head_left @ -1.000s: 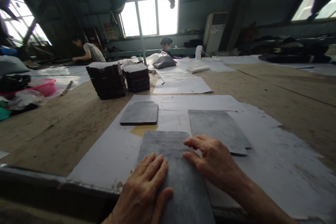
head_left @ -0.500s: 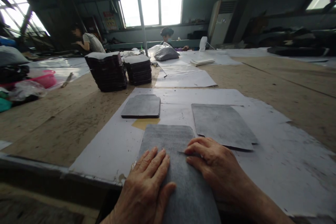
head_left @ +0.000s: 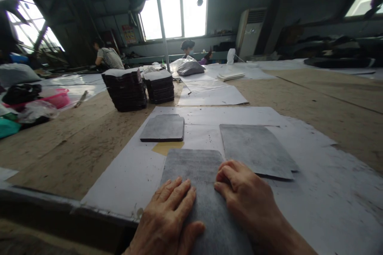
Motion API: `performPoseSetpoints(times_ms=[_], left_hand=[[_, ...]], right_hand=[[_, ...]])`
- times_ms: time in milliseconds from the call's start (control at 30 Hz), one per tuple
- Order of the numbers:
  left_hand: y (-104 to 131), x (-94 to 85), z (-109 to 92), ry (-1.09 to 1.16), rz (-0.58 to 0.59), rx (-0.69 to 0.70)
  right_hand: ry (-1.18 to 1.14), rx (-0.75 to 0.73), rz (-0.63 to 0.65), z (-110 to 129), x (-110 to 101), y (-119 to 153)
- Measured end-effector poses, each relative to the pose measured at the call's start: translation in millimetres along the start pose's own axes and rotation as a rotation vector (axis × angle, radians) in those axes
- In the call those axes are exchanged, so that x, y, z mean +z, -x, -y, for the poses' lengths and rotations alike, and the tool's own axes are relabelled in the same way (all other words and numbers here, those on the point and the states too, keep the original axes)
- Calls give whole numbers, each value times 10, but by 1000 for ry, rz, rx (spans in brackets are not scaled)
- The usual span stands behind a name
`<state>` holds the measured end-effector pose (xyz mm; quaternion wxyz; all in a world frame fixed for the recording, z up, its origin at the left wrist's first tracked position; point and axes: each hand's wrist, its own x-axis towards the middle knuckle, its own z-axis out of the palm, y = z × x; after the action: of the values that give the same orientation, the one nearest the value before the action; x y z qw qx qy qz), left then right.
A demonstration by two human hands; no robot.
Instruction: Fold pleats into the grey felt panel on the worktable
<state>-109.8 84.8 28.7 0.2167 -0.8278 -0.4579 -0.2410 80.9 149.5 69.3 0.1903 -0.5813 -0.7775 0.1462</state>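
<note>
No writing can be read anywhere in this view. The one thing that looks like a sign is a small poster (head_left: 129, 35) on the far wall, left of the big window (head_left: 172, 6): it shows red and yellow patches, perhaps with printed lines, but it is too small and blurred to make out a single character. The grey sheets (head_left: 257, 149) on the worktop (head_left: 314, 99) and the dark stacks (head_left: 125, 89) beyond them bear no legible labels, brands or numbers.
</note>
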Motion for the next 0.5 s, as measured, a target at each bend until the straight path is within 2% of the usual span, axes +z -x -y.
performPoseSetpoints(times_ms=[67, 167, 300, 500], left_hand=[[-48, -45, 0, -8, 15, 7], [-133, -151, -21, -28, 99, 27], [-159, -212, -42, -44, 131, 14], [-97, -150, -42, -30, 106, -38]], right_hand=[[27, 128, -70, 22, 33, 71], [22, 295, -4, 85, 7, 132], [-12, 362, 84, 174, -106, 105], [-75, 454, 114, 169, -159, 46]])
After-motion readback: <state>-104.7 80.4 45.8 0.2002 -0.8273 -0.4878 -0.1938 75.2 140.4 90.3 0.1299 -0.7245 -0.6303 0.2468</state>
